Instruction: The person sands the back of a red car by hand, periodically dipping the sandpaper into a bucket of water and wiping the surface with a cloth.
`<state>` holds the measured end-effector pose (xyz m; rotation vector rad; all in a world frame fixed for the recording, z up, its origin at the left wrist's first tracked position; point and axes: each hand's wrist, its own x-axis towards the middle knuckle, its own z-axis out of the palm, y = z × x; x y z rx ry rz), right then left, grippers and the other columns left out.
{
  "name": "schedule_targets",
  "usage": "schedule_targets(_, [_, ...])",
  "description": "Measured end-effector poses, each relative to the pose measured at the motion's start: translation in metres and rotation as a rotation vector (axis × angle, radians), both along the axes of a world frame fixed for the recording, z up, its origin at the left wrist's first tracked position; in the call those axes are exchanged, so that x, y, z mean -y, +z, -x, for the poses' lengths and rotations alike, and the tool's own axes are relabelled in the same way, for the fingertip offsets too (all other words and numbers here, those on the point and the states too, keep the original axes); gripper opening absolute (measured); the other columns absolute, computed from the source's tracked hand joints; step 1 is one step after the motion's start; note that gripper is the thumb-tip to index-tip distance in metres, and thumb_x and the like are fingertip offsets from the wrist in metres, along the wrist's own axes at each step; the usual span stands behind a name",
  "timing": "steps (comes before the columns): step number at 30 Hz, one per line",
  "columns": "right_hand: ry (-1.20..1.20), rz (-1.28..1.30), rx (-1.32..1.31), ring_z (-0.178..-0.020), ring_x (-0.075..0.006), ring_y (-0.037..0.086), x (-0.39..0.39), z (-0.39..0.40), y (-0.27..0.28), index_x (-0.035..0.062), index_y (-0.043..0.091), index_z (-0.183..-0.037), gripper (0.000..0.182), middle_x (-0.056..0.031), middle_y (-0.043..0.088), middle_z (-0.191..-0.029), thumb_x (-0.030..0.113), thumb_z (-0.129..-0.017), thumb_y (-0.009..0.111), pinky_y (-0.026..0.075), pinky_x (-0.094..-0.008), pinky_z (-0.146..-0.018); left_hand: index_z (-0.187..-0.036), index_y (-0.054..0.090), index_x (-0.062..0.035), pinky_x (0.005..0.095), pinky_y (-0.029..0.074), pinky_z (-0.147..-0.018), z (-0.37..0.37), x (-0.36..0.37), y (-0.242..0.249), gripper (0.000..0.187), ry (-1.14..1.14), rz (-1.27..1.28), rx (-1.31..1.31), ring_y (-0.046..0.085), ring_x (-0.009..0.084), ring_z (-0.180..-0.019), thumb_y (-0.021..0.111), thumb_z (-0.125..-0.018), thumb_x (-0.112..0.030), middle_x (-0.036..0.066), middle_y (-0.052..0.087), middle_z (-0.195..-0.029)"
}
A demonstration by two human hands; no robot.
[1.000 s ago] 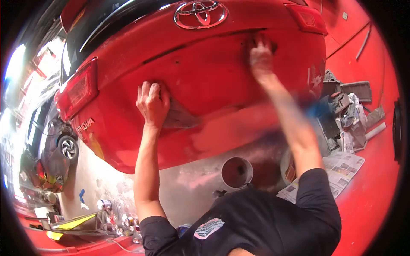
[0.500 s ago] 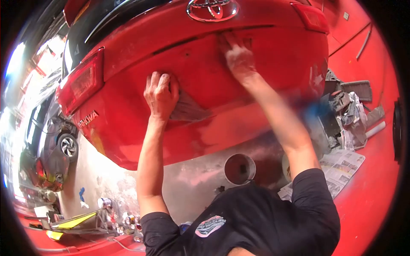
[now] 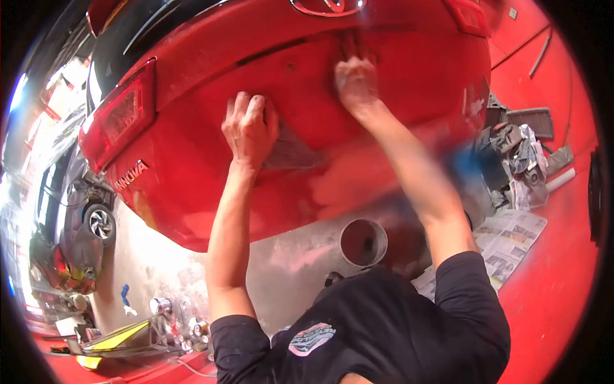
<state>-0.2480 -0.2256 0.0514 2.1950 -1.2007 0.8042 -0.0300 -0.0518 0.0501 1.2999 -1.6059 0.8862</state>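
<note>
The red rear panel of a car (image 3: pixel 211 173) fills the upper middle of the view. My left hand (image 3: pixel 251 128) has its fingers bent over a grey cloth (image 3: pixel 293 150) and holds it against the panel; the cloth's loose corner hangs out to the right. Higher up and to the right, my right hand (image 3: pixel 357 83) presses on the panel just below the dark slot (image 3: pixel 272 51). Its fingers point upward and are smeared by motion, so anything beneath them is hidden.
A round metal bucket (image 3: pixel 363 243) stands on the floor under the car's edge. Newspaper sheets (image 3: pixel 511 240) and a heap of parts (image 3: pixel 515 153) lie at right. Cans (image 3: pixel 160 306) and a yellow-striped frame (image 3: pixel 118 337) are at lower left, with a dark car (image 3: pixel 70 224) beyond.
My left hand and the cloth sit slightly higher and further right in the view. My right hand's fingers have shifted on the panel near the slot. The view itself has tilted a little.
</note>
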Motion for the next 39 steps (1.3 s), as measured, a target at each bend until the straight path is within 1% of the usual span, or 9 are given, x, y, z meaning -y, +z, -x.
schedule_targets(1, [-0.051, -0.349, -0.083, -0.127, -0.0434, 0.064, -0.016, -0.004, 0.018, 0.0145, 0.066, -0.147, 0.059, -0.0247, 0.064, -0.145, 0.022, -0.089, 0.059, 0.052, -0.0577, -0.104, -0.091, 0.071, -0.0073, 0.0468, 0.054, -0.064, 0.001, 0.002, 0.002, 0.008, 0.021, 0.006, 0.008, 0.064, 0.0356, -0.082, 0.074, -0.084, -0.008, 0.012, 0.063, -0.091])
schedule_targets(4, [0.279, 0.46, 0.123, -0.102, -0.0332, 0.07, 0.018, 0.009, -0.011, 0.0112, 0.057, -0.153, 0.058, -0.0114, 0.071, -0.121, 0.012, -0.095, 0.054, 0.055, -0.0499, -0.096, -0.092, 0.071, -0.007, 0.0469, 0.054, -0.064, -0.001, 0.006, 0.0, 0.008, -0.007, 0.051, 0.04, 0.064, 0.0354, -0.081, 0.074, -0.084, -0.008, 0.013, 0.063, -0.09])
schedule_targets(7, [-0.326, 1.035, -0.214, -0.137, -0.0392, 0.057, 0.063, 0.021, -0.046, 0.0134, 0.068, -0.143, 0.057, -0.0219, 0.062, -0.149, 0.022, -0.088, 0.059, 0.05, -0.0581, -0.105, -0.092, 0.072, -0.0072, 0.0467, 0.054, -0.064, 0.0, 0.003, -0.001, 0.007, 0.009, 0.006, 0.015, 0.064, 0.0354, -0.081, 0.073, -0.085, -0.007, 0.013, 0.063, -0.089])
schedule_targets(14, [0.47, 0.315, 0.155, -0.117, -0.0266, 0.065, 0.01, -0.004, -0.019, 0.0079, 0.053, -0.156, 0.062, -0.0102, 0.056, -0.159, 0.02, -0.095, 0.052, 0.053, -0.047, -0.1, -0.092, 0.073, -0.0075, 0.0471, 0.053, -0.069, 0.013, 0.006, 0.004, 0.006, 0.104, -0.056, 0.06, 0.064, 0.0355, -0.08, 0.072, -0.086, -0.005, 0.012, 0.063, -0.084])
schedule_targets(17, [-0.248, 0.743, -0.464, -0.093, -0.017, 0.064, 0.035, 0.008, -0.042, 0.0095, 0.046, -0.161, 0.064, -0.0062, 0.057, -0.159, 0.017, -0.097, 0.047, 0.056, -0.0366, -0.083, -0.092, 0.074, -0.0086, 0.0469, 0.053, -0.068, 0.012, 0.011, 0.0, 0.007, 0.067, -0.058, 0.072, 0.063, 0.0348, -0.079, 0.073, -0.086, -0.005, 0.011, 0.063, -0.083])
schedule_targets(27, [0.348, 0.304, 0.215, -0.101, -0.0307, 0.071, 0.025, -0.019, -0.028, 0.0164, 0.068, -0.07, 0.017, -0.0082, 0.074, -0.079, 0.023, -0.085, 0.065, 0.056, -0.0504, -0.09, -0.098, 0.075, -0.0046, 0.0472, 0.054, -0.078, 0.005, 0.003, 0.009, 0.009, 0.034, -0.173, 0.181, 0.066, 0.0366, -0.086, 0.071, -0.089, -0.004, 0.014, 0.068, -0.092])
schedule_targets(29, [-0.181, 0.642, 0.023, -0.098, -0.0277, 0.072, 0.025, -0.012, -0.036, 0.0163, 0.063, -0.065, 0.023, -0.0088, 0.075, -0.081, 0.024, -0.086, 0.064, 0.057, -0.0487, -0.087, -0.099, 0.075, -0.0044, 0.0482, 0.054, -0.078, -0.006, -0.003, 0.012, 0.01, 0.009, -0.199, 0.223, 0.066, 0.0378, -0.086, 0.071, -0.09, -0.005, 0.015, 0.068, -0.092])
schedule_targets(31, [0.295, 0.068, 0.445, -0.101, -0.0274, 0.072, 0.027, -0.002, -0.022, 0.0144, 0.066, -0.069, 0.023, -0.0098, 0.074, -0.08, 0.025, -0.089, 0.062, 0.056, -0.0496, -0.088, -0.1, 0.075, -0.0042, 0.0492, 0.054, -0.079, -0.017, -0.006, 0.013, 0.01, -0.002, -0.206, 0.256, 0.066, 0.0389, -0.087, 0.071, -0.09, -0.005, 0.016, 0.069, -0.092])
schedule_targets(39, [0.272, 0.279, 0.473, -0.127, -0.0321, 0.059, 0.013, -0.009, -0.025, 0.0173, 0.074, -0.079, 0.023, -0.0024, 0.076, -0.096, 0.027, -0.095, 0.06, 0.051, -0.0678, -0.088, -0.098, 0.076, -0.0052, 0.052, 0.056, -0.079, -0.034, 0.002, 0.006, 0.009, 0.001, -0.171, 0.448, 0.068, 0.0405, -0.091, 0.072, -0.091, -0.01, 0.015, 0.072, -0.099])
